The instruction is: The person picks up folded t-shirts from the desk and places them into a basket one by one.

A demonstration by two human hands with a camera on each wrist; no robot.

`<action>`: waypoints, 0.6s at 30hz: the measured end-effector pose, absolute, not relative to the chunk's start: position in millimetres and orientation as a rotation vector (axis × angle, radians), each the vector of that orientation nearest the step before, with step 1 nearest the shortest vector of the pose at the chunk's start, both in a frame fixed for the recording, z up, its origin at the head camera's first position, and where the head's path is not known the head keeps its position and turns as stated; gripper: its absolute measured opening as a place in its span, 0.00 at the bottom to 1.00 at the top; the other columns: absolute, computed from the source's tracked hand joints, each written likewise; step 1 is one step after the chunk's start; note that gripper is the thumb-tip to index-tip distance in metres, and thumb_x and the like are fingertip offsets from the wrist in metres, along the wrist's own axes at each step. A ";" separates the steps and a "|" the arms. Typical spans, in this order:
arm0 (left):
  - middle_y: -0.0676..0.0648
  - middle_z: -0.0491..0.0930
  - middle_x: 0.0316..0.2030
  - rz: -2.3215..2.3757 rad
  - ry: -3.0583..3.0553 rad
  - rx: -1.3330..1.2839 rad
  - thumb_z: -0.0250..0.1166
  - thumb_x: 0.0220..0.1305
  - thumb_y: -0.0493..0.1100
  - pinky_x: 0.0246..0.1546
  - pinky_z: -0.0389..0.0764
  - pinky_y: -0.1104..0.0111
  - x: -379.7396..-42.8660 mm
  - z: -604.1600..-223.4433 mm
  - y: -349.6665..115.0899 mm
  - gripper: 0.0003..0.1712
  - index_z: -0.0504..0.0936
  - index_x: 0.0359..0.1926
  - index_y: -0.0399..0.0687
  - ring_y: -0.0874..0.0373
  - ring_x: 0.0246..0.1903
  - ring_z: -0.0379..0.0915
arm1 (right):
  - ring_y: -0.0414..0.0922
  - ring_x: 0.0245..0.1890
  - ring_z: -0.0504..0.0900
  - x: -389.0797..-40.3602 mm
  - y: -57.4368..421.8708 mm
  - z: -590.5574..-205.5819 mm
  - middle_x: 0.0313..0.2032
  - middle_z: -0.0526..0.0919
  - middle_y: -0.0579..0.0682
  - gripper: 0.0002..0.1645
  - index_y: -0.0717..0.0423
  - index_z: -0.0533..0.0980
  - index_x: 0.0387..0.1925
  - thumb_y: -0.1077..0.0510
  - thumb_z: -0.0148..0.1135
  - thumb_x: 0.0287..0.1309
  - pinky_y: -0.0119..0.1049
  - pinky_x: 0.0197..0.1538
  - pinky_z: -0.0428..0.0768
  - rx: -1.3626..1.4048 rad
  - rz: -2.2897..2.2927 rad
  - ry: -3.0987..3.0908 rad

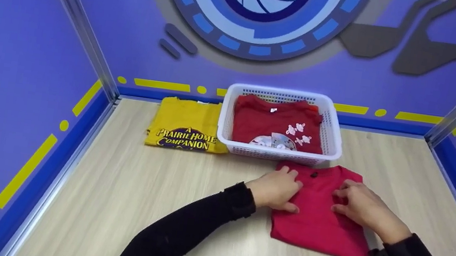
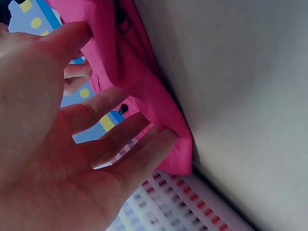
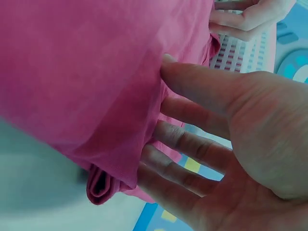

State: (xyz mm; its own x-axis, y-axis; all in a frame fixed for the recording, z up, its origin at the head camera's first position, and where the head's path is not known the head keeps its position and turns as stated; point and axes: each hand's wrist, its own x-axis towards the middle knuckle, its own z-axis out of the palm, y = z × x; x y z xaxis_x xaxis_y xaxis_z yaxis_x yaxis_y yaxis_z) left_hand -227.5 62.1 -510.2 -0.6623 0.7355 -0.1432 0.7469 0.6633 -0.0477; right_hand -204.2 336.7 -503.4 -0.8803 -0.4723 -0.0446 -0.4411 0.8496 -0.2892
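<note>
A folded red shirt point(image 1: 317, 219) lies on the table in front of the white basket, its collar toward the basket. My left hand point(image 1: 275, 189) rests on its left side, fingers spread and loosely bent; in the left wrist view the fingertips point(image 2: 166, 137) touch the cloth near the edge. On the right side of the shirt is my right hand point(image 1: 365, 207). Its thumb point(image 3: 187, 79) touches the top of the fabric in the right wrist view, while the fairly straight fingers lie against a fold. Neither hand visibly grips the cloth.
The white plastic basket point(image 1: 277, 154) stands against the back wall with a dark red printed shirt point(image 1: 255, 125) folded inside. Left of it lies a folded yellow shirt point(image 1: 181, 117) with lettering. Purple panels point(image 1: 105, 19) wall in the wooden table point(image 1: 136, 186).
</note>
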 end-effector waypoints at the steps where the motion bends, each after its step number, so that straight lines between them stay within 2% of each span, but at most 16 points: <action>1: 0.47 0.81 0.59 -0.148 2.765 1.224 0.68 0.70 0.76 0.58 0.84 0.63 -227.5 -510.3 57.7 0.39 0.85 0.65 0.53 0.52 0.56 0.76 | 0.48 0.40 0.82 -205.1 332.0 -503.4 0.42 0.82 0.52 0.17 0.61 0.91 0.46 0.56 0.84 0.58 0.47 0.45 0.83 -0.732 -0.412 2.913; 6: 0.45 0.81 0.57 -0.115 2.768 1.205 0.69 0.69 0.75 0.57 0.84 0.62 -225.9 -508.9 34.5 0.39 0.86 0.63 0.50 0.51 0.55 0.76 | 0.47 0.38 0.81 -210.1 310.0 -503.8 0.40 0.81 0.51 0.14 0.59 0.92 0.43 0.55 0.85 0.58 0.45 0.43 0.82 -0.783 -0.384 2.925; 10: 0.44 0.81 0.57 -0.085 2.761 1.199 0.68 0.71 0.74 0.57 0.84 0.60 -224.0 -508.9 16.6 0.39 0.85 0.63 0.48 0.50 0.55 0.75 | 0.46 0.37 0.80 -212.3 295.0 -504.2 0.39 0.79 0.50 0.15 0.59 0.92 0.44 0.55 0.85 0.58 0.44 0.41 0.81 -0.784 -0.384 2.910; 18: 0.43 0.81 0.54 -0.032 2.780 1.195 0.69 0.71 0.73 0.57 0.82 0.59 -222.3 -512.5 -18.6 0.37 0.85 0.60 0.47 0.48 0.53 0.75 | 0.51 0.42 0.80 -213.7 267.1 -506.7 0.41 0.79 0.50 0.14 0.56 0.92 0.44 0.54 0.84 0.59 0.47 0.43 0.82 -0.780 -0.374 2.899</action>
State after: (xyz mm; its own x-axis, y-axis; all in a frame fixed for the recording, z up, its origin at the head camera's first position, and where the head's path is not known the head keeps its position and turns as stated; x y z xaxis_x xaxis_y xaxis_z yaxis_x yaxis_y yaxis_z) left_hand -222.3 -18.6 -512.5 -0.6825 0.7218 -0.1146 0.7242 0.6890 0.0265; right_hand -213.7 267.1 -506.7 -0.8607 -0.5069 -0.0481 -0.4781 0.8370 -0.2660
